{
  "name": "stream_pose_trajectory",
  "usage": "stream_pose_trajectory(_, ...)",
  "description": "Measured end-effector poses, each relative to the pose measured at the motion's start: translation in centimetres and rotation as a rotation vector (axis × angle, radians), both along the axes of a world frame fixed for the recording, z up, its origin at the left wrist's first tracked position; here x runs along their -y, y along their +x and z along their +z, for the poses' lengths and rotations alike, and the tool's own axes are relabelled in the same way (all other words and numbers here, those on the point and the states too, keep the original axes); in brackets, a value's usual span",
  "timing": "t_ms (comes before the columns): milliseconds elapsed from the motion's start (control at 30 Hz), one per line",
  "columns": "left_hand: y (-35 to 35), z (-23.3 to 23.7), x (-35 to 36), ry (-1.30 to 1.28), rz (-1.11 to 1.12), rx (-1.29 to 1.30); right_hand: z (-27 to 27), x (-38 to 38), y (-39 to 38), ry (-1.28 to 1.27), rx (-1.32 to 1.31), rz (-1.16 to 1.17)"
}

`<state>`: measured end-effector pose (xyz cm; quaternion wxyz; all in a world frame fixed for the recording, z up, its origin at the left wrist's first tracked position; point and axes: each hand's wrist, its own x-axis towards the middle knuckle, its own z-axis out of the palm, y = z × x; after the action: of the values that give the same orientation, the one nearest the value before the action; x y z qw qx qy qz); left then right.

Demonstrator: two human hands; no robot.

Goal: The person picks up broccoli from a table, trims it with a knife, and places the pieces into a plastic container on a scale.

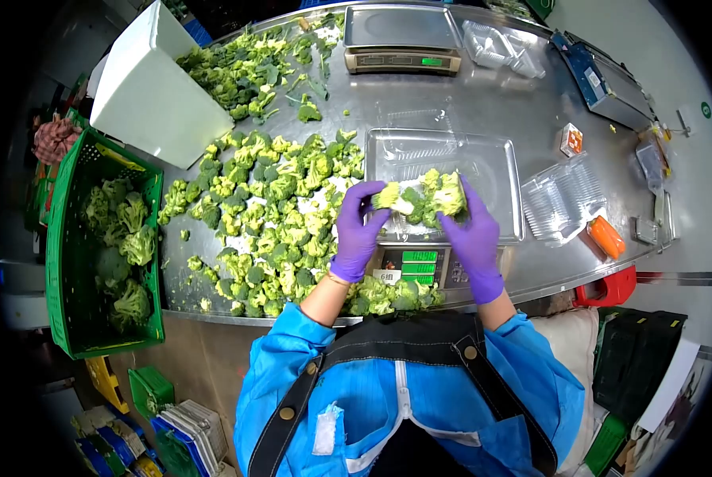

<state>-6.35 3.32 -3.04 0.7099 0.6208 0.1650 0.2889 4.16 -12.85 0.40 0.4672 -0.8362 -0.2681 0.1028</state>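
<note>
My left hand, in a purple glove, pinches a pale broccoli floret between thumb and fingers. A larger broccoli floret is gripped by my right hand, gloved the same way. More green florets show between the two hands. Both hands are over the steel tray of a weighing scale, whose green display is lit below them. On that tray is a clear plastic box, partly hidden by my hands and the florets.
Loose broccoli florets cover the table's left side, near a tipped white bin. A green crate with broccoli heads stands at left. A second scale, clear boxes and an orange roll are also on the table.
</note>
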Motion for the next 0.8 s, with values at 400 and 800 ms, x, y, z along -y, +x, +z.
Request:
stream_pose_trajectory(400, -0.7, -2.9, -5.1, 0.698, 0.188, -0.172, -0.8, 0.7, -1.9, 0.196, -0.189, 0.161)
stream_pose_trajectory(800, -15.3, -12.7, -26.2, 0.964, 0.718, -0.924, -0.6, -1.8, -4.9, 0.118, -0.389, 0.292)
